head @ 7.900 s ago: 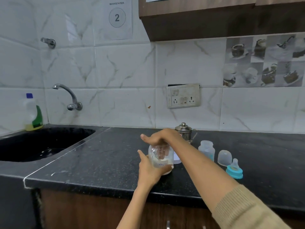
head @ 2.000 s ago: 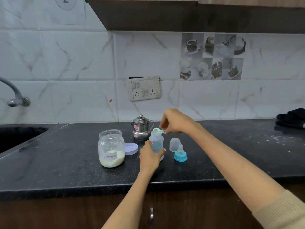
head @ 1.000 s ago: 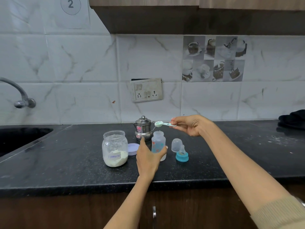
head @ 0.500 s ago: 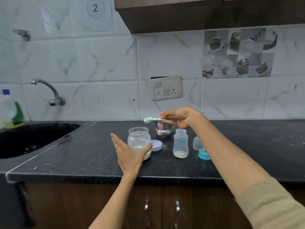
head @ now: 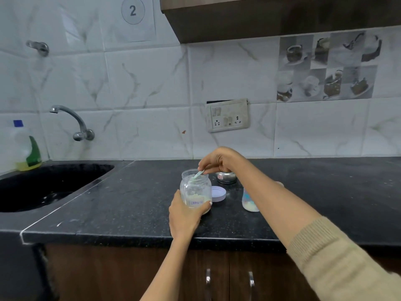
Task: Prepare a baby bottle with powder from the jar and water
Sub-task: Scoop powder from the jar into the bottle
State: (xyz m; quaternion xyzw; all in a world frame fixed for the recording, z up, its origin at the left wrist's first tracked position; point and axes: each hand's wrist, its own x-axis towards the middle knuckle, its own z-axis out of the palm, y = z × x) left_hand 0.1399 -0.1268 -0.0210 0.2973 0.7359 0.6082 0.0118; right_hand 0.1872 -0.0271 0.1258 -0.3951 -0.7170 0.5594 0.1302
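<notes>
A clear glass jar [head: 195, 187] with white powder at its bottom stands open on the black counter [head: 130, 203]. My left hand [head: 184, 213] grips the jar's lower part. My right hand [head: 219, 161] is above the jar's mouth and pinches the handle of a pale green scoop [head: 198, 175], whose bowl dips inside the jar. The baby bottle [head: 249, 200], open and with powder at its bottom, stands to the right, partly hidden behind my right forearm. The jar's lilac lid [head: 218, 193] lies just right of the jar.
A small steel pot [head: 225, 177] sits behind the jar, partly hidden by my right hand. A black sink [head: 43, 187] with a tap [head: 73, 122] lies at the left, a dish soap bottle [head: 26, 146] in its corner. A wall cabinet [head: 282, 16] hangs overhead.
My left hand has closed round the jar; before it hovered open in front of it. My right hand brought the scoop from above the counter down into the jar's mouth.
</notes>
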